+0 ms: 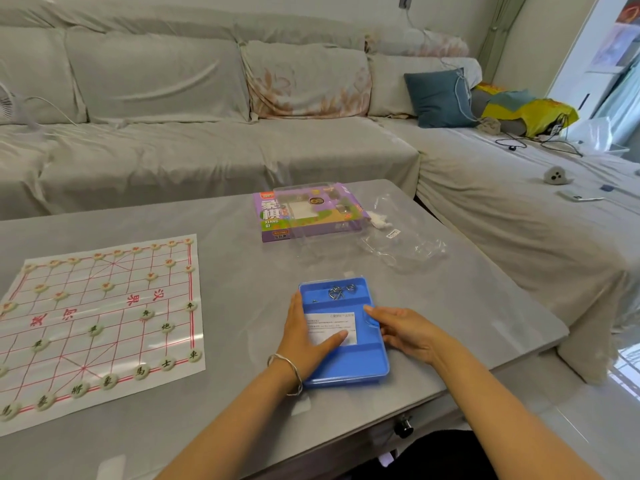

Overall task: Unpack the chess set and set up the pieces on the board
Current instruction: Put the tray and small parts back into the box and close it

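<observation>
1. Spread flat on the bench point(467, 306), well to the left of the left grip point(308, 337): the paper chess board point(69, 341), ruled in red.
2. Set on its line crossings: round pale pieces, with green-marked pieces point(167, 363) on the near side and red-marked pieces point(108, 286) on the far side.
3. Beyond both grips, farther up the bench: the purple box point(277, 220), lying flat, with a crumpled clear bag point(405, 247) just to its right.
4. Directly under both grips, near the bench's front edge: a blue case point(349, 365) with a see-through lid, a paper slip point(343, 322) between the two grips and metal rings point(337, 292) in the compartment past the fingertips.
5. Left grip: wide and relaxed, laid flat on the case's left side, fingers straight along its edge, thumb stretched across the slip, a thin bracelet point(289, 368) at the wrist.
6. Right grip point(405, 330): wide too, fingers fairly straight and pointing left, index tip touching the case's right edge.
7. Behind the bench, far beyond the grips: a cloth-covered sofa point(207, 150) with a blue cushion point(438, 98) off to the right.
</observation>
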The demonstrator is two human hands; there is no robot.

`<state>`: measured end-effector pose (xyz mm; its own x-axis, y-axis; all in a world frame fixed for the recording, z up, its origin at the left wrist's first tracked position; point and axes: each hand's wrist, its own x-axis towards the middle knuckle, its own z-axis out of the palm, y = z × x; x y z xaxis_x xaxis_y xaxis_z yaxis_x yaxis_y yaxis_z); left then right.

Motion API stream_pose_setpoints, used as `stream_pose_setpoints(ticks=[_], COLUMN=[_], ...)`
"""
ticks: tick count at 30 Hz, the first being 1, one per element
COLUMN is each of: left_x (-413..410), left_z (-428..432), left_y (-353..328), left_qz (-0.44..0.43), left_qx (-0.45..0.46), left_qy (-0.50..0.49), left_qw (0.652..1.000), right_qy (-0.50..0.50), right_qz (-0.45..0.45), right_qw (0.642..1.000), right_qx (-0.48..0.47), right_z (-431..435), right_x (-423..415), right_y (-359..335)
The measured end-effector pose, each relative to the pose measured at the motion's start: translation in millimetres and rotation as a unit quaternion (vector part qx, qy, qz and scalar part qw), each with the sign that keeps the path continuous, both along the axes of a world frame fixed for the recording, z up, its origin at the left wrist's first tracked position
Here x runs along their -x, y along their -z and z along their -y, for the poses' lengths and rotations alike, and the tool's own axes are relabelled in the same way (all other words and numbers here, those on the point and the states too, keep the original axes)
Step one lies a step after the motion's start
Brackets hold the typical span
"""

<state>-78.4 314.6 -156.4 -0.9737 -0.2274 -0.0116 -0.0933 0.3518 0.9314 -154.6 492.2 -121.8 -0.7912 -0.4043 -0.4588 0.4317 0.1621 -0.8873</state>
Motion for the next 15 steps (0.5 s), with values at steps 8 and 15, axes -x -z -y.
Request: stream_pose_setpoints(ticks=[8, 15], left_x=[-1, 0], left_z=[1, 10], left_y=[-13, -26], left_qz=[-0.087, -0.119], left_qx=[-0.055, -0.047], left_qy=[-0.100, -0.109], left_qw=[0.990, 0.986], right_qy=[0.058, 0.065], right_qz=[-0.071, -0.084], right_qw=[0.995, 0.993], right_qx=[0.046, 0.047], right_z=[42, 51], right_x=[-19, -16], right_y=[-2, -13])
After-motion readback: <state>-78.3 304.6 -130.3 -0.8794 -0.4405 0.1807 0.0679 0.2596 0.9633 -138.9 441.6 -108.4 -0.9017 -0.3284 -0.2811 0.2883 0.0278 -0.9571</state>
